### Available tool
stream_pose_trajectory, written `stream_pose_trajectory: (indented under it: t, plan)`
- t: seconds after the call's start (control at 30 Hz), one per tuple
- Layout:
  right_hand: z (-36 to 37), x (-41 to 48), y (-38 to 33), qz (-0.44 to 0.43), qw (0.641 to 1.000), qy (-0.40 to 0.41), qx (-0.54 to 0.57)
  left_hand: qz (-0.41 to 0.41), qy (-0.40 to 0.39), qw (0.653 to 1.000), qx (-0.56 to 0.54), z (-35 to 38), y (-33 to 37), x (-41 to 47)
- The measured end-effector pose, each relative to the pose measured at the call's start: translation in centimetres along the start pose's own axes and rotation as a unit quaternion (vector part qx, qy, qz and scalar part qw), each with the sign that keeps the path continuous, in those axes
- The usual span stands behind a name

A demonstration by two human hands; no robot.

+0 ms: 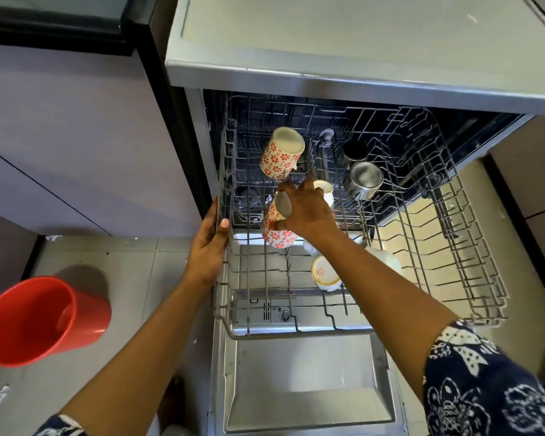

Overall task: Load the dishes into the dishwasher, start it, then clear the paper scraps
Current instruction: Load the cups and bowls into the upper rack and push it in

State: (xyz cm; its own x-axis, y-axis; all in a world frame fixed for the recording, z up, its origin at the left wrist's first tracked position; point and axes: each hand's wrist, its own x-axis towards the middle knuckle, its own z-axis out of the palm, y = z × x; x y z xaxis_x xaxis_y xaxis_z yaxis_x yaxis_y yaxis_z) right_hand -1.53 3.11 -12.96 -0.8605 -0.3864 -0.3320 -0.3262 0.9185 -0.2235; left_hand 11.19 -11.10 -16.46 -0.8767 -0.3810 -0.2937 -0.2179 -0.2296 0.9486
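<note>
The dishwasher stands open with its upper wire rack [472,272] pulled out over the lowered door [306,379]. My right hand [302,209] grips a white mug with a red flower pattern [276,234], bottom up, in the rack's left side. A second flowered mug [282,152] lies tilted further back. Two steel cups [364,179] sit at the back middle. White cups [326,273] lie under my right forearm. My left hand [210,243] holds the rack's left edge, thumb over the wire.
A red plastic bucket [41,319] stands on the tiled floor at the left. Small white paper scraps [52,237] lie along the cabinet base and on the floor [2,393]. The grey dishwasher top [343,39] is above, and the rack's right half holds bare tines.
</note>
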Motion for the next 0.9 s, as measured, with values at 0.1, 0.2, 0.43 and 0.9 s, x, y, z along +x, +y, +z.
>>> stream_pose_trajectory:
  t: [0.1,0.2,0.43,0.9]
  plan:
    - [1.1,0.1,0.1,0.015,1.000,0.009,-0.003,0.002,-0.001,1.000,0.002,0.0,-0.1,0.1]
    - [1.6,0.0,0.1,0.017,1.000,0.015,-0.018,0.002,0.002,1.000,-0.001,0.0,-0.2,0.0]
    - [2.2,-0.3,0.0,0.007,0.997,0.026,-0.069,0.009,0.013,1.000,0.019,0.0,-0.3,0.1]
    - [1.4,-7.2,5.0,-0.030,0.989,0.147,-0.002,0.129,0.096,0.922,0.352,0.6,0.9,-1.3]
